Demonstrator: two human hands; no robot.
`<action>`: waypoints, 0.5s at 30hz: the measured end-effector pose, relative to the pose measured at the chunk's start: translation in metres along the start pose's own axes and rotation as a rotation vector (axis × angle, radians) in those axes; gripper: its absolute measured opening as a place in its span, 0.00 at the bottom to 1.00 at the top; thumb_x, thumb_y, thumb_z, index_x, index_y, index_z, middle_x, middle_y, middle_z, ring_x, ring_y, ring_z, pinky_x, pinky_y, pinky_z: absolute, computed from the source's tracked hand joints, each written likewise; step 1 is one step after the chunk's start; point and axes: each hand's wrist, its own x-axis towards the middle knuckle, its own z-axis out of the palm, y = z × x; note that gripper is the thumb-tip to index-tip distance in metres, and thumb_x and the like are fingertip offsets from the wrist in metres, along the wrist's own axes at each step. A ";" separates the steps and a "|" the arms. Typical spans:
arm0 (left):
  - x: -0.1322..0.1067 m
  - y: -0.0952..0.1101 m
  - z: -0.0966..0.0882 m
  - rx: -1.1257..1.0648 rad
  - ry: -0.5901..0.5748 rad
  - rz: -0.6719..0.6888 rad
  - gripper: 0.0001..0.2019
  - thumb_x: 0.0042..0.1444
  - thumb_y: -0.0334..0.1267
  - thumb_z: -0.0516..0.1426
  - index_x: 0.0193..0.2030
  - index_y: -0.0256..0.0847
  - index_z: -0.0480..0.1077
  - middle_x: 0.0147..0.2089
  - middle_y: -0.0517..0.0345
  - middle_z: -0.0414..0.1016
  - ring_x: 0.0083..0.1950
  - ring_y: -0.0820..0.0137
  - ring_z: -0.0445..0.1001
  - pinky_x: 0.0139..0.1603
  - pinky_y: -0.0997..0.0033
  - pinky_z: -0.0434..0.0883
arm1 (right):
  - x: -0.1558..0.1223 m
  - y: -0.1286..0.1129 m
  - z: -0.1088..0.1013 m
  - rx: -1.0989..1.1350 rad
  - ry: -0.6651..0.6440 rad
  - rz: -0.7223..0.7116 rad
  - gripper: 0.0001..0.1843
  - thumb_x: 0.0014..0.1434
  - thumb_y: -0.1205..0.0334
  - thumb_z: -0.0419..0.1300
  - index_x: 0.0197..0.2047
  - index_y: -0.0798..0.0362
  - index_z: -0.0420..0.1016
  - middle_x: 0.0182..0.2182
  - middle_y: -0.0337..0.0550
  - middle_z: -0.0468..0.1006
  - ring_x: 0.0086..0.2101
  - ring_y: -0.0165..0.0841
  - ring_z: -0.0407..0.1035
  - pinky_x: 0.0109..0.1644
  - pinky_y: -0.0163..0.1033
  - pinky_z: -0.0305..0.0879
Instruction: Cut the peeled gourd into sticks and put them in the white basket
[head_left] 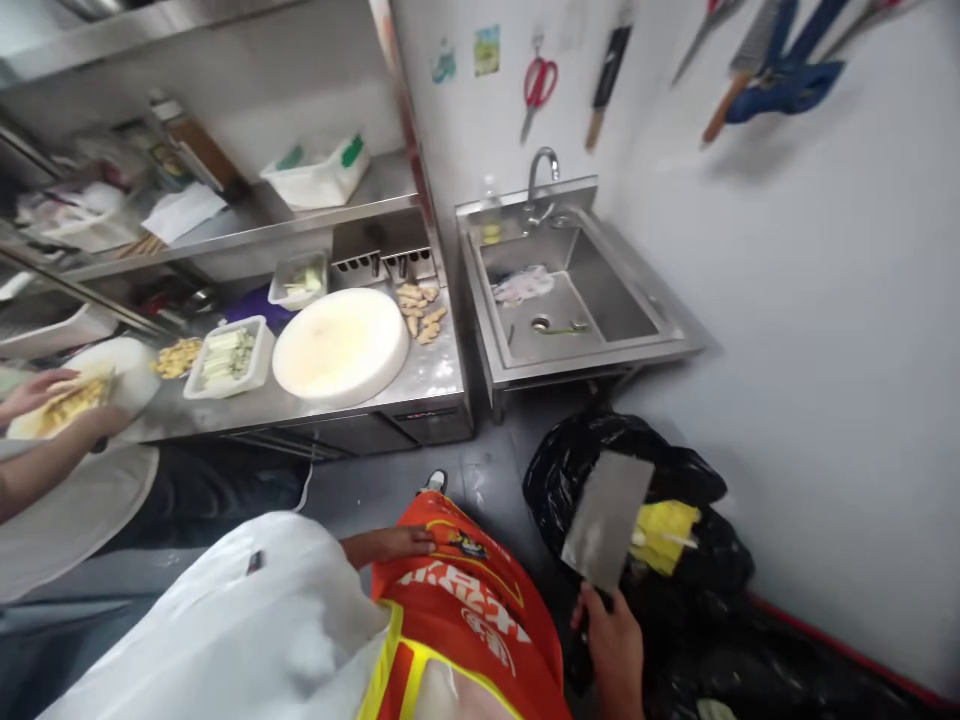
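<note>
"Hands apart: your right hand [613,640] is gripping the cleaver [611,515] near the bag [559,465]; your left hand [397,543] is lying flat on your apron [469,600]."
"Risking what?"
"If you're turning carelessly, you may be slitting that bag."

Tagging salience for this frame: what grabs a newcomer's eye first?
First, the broad cleaver in the right hand, seen against black bags. Then the bright red apron, the left hand resting on it. Beyond, a thick round white board on the steel counter, left of the sink.
</note>
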 end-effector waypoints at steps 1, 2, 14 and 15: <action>-0.011 -0.011 -0.014 -0.002 -0.008 -0.031 0.31 0.45 0.77 0.50 0.35 0.57 0.80 0.41 0.55 0.81 0.54 0.47 0.80 0.56 0.44 0.73 | 0.008 -0.030 0.014 -0.007 -0.039 -0.054 0.20 0.53 0.39 0.55 0.22 0.45 0.68 0.17 0.42 0.74 0.22 0.42 0.71 0.29 0.44 0.67; -0.018 -0.021 -0.031 -0.009 -0.029 -0.052 0.30 0.42 0.76 0.52 0.33 0.56 0.79 0.37 0.55 0.80 0.48 0.47 0.81 0.51 0.43 0.75 | 0.015 -0.060 0.031 -0.026 -0.076 -0.107 0.19 0.53 0.39 0.55 0.23 0.45 0.68 0.17 0.41 0.74 0.21 0.40 0.70 0.29 0.43 0.66; -0.022 -0.149 -0.560 -0.084 1.119 -0.323 0.20 0.63 0.46 0.51 0.47 0.36 0.79 0.53 0.42 0.80 0.57 0.55 0.76 0.59 0.62 0.71 | 0.038 -0.332 0.349 -0.140 -0.478 -0.373 0.14 0.56 0.45 0.55 0.31 0.46 0.69 0.16 0.36 0.73 0.20 0.38 0.69 0.27 0.39 0.64; -0.013 -0.159 -0.596 -0.091 1.137 -0.360 0.20 0.63 0.45 0.51 0.48 0.34 0.78 0.54 0.39 0.80 0.58 0.54 0.76 0.58 0.62 0.70 | 0.036 -0.343 0.365 -0.161 -0.482 -0.389 0.14 0.57 0.46 0.55 0.32 0.46 0.70 0.17 0.37 0.73 0.20 0.38 0.70 0.28 0.39 0.64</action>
